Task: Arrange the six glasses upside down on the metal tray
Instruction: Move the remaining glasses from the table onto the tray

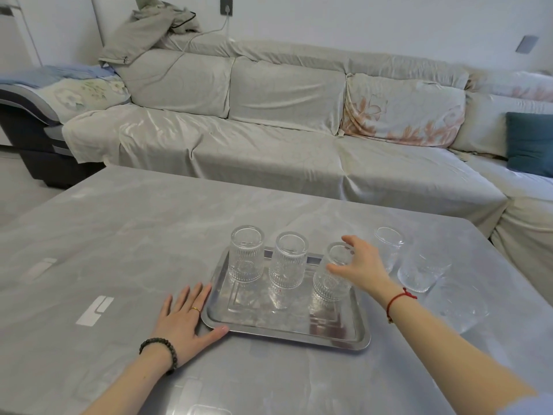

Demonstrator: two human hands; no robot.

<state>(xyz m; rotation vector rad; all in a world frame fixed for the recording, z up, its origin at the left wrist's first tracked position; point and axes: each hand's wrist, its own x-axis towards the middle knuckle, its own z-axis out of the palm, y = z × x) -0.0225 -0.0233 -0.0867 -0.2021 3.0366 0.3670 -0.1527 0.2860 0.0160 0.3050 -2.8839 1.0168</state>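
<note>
Right grip point(357, 266) clasps the third ribbed, clear glass point(330, 275), inverted on the metal tray point(287, 330).

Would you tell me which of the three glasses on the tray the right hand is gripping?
The rightmost glass: the right hand wraps its upturned base, while the other two stand untouched.

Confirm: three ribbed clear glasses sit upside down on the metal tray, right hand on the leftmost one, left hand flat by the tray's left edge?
Not quite. The head view shows the right hand on the rightmost ribbed clear glass of the three, not the leftmost. The rest holds: three glasses stand inverted on the rectangular metal tray, and the left hand lies flat by its left edge.
</note>
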